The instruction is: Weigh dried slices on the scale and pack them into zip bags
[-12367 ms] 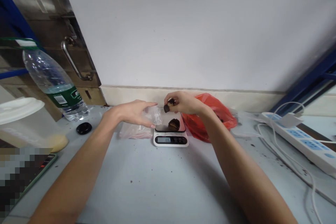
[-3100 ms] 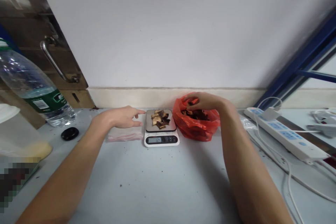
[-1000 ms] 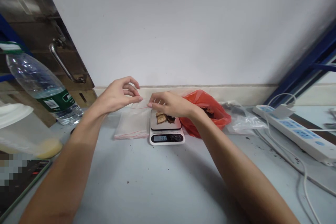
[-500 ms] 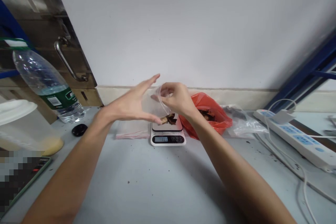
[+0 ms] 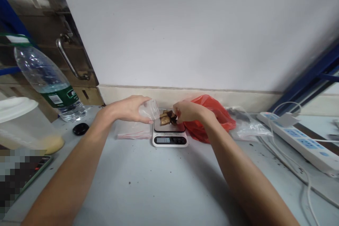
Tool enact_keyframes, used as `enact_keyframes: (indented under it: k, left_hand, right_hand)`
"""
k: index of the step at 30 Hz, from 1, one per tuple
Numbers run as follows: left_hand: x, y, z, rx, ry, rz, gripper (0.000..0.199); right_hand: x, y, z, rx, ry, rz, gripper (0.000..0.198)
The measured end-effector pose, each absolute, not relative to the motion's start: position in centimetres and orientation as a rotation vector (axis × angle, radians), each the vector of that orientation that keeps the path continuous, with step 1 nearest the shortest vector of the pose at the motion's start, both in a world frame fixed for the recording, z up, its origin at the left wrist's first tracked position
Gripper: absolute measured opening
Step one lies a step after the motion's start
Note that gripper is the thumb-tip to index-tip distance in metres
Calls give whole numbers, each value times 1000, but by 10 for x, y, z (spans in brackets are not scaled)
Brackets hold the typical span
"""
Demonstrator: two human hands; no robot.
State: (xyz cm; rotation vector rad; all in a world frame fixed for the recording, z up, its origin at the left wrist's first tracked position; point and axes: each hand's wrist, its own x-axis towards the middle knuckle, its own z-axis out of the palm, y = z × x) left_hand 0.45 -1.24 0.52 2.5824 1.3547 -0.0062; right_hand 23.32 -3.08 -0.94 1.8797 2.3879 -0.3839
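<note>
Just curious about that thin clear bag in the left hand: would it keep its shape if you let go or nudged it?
Probably not. The clear bag looks thin and creased, open only where the left hand holds it, so it would likely flop flat. It seems very light and may slide easily on the smooth table.

A pale grey counter [image 5: 169, 183] is carrying everything. A small digital scale [image 5: 170, 137] is sitting near the back wall, with flat clear bags [image 5: 131, 132] lying just to its left and a red plastic bag [image 5: 212, 120] touching its right side. A water bottle [image 5: 50, 84] and black cap [image 5: 81, 129] are resting far left, a white power strip [image 5: 299, 137] far right.
</note>
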Motion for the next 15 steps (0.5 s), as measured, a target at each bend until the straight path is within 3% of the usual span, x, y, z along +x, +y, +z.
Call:
enact_keyframes:
  k: [8, 15]
  left_hand:
    - [2, -13, 7, 2555, 1326, -30, 84]
    - [-5, -14, 11, 2559, 1359, -51, 81]
  right_hand:
    - [244, -39, 8, 1965, 2464, -536, 30]
    - [263, -37, 9, 2092, 2701, -453, 28]
